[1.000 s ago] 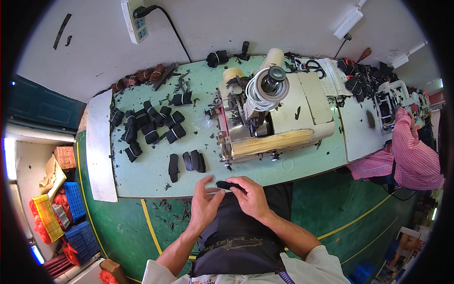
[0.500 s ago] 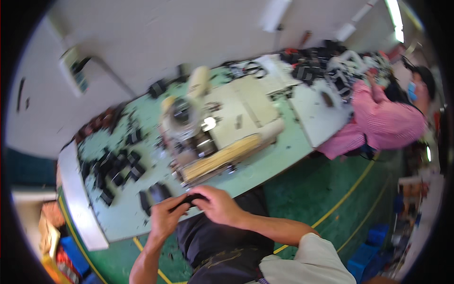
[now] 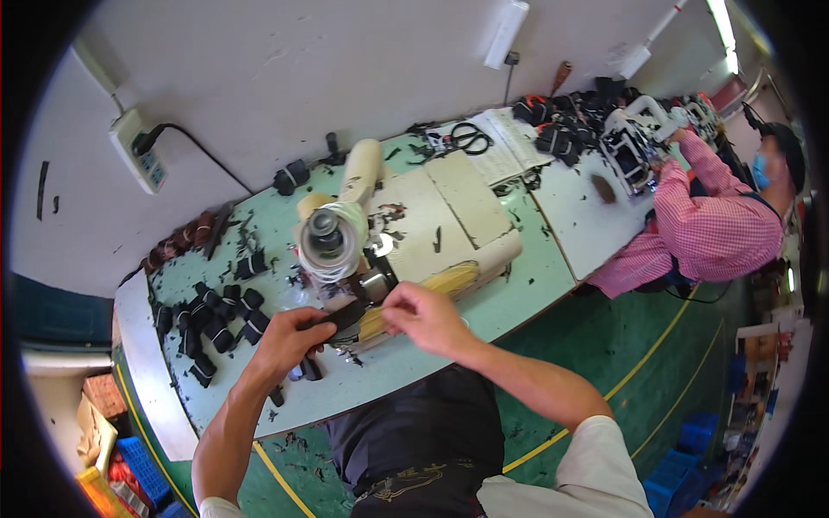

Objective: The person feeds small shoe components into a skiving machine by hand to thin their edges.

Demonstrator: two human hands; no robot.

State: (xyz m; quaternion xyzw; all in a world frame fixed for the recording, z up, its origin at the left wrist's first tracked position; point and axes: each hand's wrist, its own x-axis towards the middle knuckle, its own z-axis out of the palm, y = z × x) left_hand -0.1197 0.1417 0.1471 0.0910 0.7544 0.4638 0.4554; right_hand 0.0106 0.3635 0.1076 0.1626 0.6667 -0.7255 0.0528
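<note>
Left of frame centre, the left hand (image 3: 289,342) pinched a black fabric strip (image 3: 348,315) at the sewing machine (image 3: 466,197); at centre, the right hand (image 3: 427,318) curled, its grip impossible to tell.

On the grey wall at upper left, a white socket strip (image 3: 129,129) holds a black plug (image 3: 148,141) with a trailing cable. Brown tied bundles (image 3: 181,242) lie below it. Farther right, black-handled scissors (image 3: 471,138) rest beside printed sheets (image 3: 511,160). At right, a co-worker in pink checks (image 3: 721,216) leans toward a white machine (image 3: 637,110). Yellow lines (image 3: 561,439) cross the green floor (image 3: 596,363); a blue basket (image 3: 142,469) stands lower left.
</note>
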